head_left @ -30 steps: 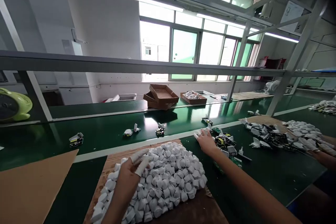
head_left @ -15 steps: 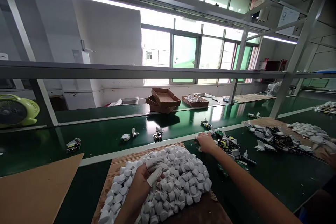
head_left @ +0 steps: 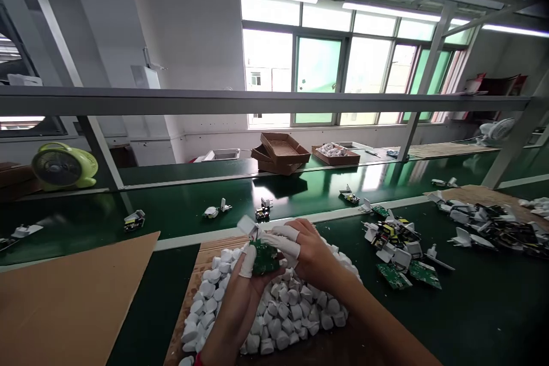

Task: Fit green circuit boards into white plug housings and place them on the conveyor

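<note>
Fingers of both hands (head_left: 278, 266) pinch a green circuit board (head_left: 263, 257) above white caps (head_left: 274, 311) on the green bench (head_left: 480, 309), windows (head_left: 317, 77) behind

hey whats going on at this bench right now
A person holds a small green circuit board between both hands, left hand and right hand, fingertips in white finger cots. The hands are above a heap of small white plastic caps on a brown cardboard sheet. More boards lie to the right.
</note>
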`<state>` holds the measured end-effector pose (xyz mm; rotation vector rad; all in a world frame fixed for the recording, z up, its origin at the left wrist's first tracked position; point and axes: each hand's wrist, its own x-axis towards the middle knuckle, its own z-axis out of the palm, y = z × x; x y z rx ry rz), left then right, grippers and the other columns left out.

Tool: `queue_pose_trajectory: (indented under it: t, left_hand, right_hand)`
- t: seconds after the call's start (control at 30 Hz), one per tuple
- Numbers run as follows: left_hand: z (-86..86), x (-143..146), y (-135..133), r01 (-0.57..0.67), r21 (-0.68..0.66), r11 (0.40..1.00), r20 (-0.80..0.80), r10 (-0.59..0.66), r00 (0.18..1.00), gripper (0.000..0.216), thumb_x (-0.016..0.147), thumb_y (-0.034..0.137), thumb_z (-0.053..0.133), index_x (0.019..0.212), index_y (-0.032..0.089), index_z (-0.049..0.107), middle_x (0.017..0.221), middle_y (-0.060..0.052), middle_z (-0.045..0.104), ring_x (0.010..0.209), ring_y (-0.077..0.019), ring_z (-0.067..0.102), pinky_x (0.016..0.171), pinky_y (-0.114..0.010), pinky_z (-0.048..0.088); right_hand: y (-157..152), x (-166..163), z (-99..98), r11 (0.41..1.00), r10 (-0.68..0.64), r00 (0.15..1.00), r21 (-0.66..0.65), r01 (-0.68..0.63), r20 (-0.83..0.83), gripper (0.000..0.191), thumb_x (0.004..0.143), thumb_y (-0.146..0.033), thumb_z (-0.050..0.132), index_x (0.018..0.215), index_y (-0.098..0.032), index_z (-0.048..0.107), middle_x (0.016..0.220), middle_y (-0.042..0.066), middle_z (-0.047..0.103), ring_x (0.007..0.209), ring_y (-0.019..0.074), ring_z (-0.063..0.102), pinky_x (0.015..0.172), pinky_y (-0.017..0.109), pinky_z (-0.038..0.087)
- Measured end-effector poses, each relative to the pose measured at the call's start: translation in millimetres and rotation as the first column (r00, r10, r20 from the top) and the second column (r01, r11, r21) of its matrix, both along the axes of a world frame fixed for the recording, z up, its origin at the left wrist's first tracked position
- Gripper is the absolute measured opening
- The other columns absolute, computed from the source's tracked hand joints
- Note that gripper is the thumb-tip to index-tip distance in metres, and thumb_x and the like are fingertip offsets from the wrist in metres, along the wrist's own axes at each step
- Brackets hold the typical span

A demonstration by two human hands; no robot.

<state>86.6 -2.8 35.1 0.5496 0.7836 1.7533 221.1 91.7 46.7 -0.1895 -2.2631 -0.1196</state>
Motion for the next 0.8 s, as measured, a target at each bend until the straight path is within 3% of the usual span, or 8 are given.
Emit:
queue_pose_trajectory:
  t: [0.13,0.23,0.33,0.43,0.6,0.7,0.8]
  left_hand:
    - [13.8,-9.9,1.5,-0.108,-0.097,0.989,0.117,0.119,0.986,0.043,0.099,0.019,0.037,0.140,0.005,0.038,0.104,-0.020,0.070,0.089,-0.0275,0.071,0.071,-0.038,0.062]
    - [23.0,-20.8,0.9,-0.200,-0.075,0.977,0.261,0.213,0.942,0.045,0.100,0.022,0.028,0.142,0.007,0.036,0.110,-0.024,0.067,0.094,-0.0299,0.070,0.070,-0.038,0.063]
    - [25.9,-28.6,0.5,-0.307,-0.055,0.950,0.346,0.307,0.887,0.044,0.100,0.024,0.030,0.142,0.014,0.041,0.120,-0.023,0.063,0.096,-0.0296,0.070,0.070,-0.038,0.063]
    - [25.6,-30.4,0.6,-0.344,-0.093,0.934,0.390,0.352,0.851,0.043,0.100,0.022,0.032,0.141,0.016,0.041,0.126,-0.023,0.059,0.100,-0.0305,0.068,0.069,-0.038,0.063]
    - [27.6,-26.2,1.6,-0.327,-0.161,0.931,0.429,0.364,0.826,0.045,0.099,0.015,0.026,0.142,0.004,0.036,0.133,-0.029,0.051,0.118,-0.0364,0.057,0.067,-0.039,0.064]
    - [27.8,-25.2,2.8,-0.316,-0.165,0.934,0.447,0.356,0.820,0.045,0.098,0.012,0.026,0.142,0.005,0.037,0.135,-0.029,0.049,0.122,-0.0370,0.053,0.069,-0.038,0.064]
    - [25.3,-27.8,3.9,-0.305,-0.122,0.945,0.465,0.326,0.823,0.045,0.100,0.018,0.028,0.142,0.006,0.036,0.137,-0.028,0.048,0.122,-0.0403,0.051,0.071,-0.038,0.064]
  right_hand:
    - [-6.3,0.7,-17.4,0.960,-0.057,0.979,-0.279,0.000,-0.195,0.042,0.092,-0.014,0.046,0.133,-0.020,0.048,0.119,0.011,0.059,0.106,0.0257,0.051,0.089,0.039,0.044]
    - [-8.0,5.0,-28.2,0.916,-0.104,0.993,-0.394,0.074,-0.056,0.024,0.092,-0.019,0.048,0.109,-0.020,0.065,0.102,0.010,0.063,0.097,0.0256,0.053,0.084,0.039,0.046]
    - [-11.2,5.6,-33.7,0.909,-0.154,0.969,-0.356,0.215,0.191,0.015,0.088,-0.018,0.055,0.082,-0.019,0.069,0.083,0.008,0.062,0.091,0.0266,0.053,0.082,0.041,0.045]
    - [-18.8,1.5,-33.9,0.907,-0.180,0.935,-0.317,0.278,0.305,0.010,0.083,-0.015,0.060,0.083,-0.019,0.069,0.083,0.007,0.062,0.095,0.0263,0.053,0.085,0.040,0.045]
    - [-42.4,-13.3,-34.9,0.941,-0.064,0.915,-0.281,0.187,0.397,0.013,0.080,-0.015,0.061,0.091,-0.016,0.069,0.093,0.009,0.065,0.110,0.0268,0.050,0.096,0.038,0.042]
    - [-54.6,-23.3,-41.6,0.976,0.015,0.853,-0.191,0.100,0.522,0.018,0.079,-0.016,0.061,0.094,-0.010,0.071,0.097,0.014,0.067,0.128,0.0300,0.039,0.110,0.043,0.030]
    - [-59.2,-29.6,-46.3,0.986,0.059,0.788,-0.159,0.050,0.612,0.021,0.086,-0.016,0.053,0.091,-0.009,0.072,0.097,0.016,0.068,0.131,0.0297,0.037,0.116,0.047,0.020]
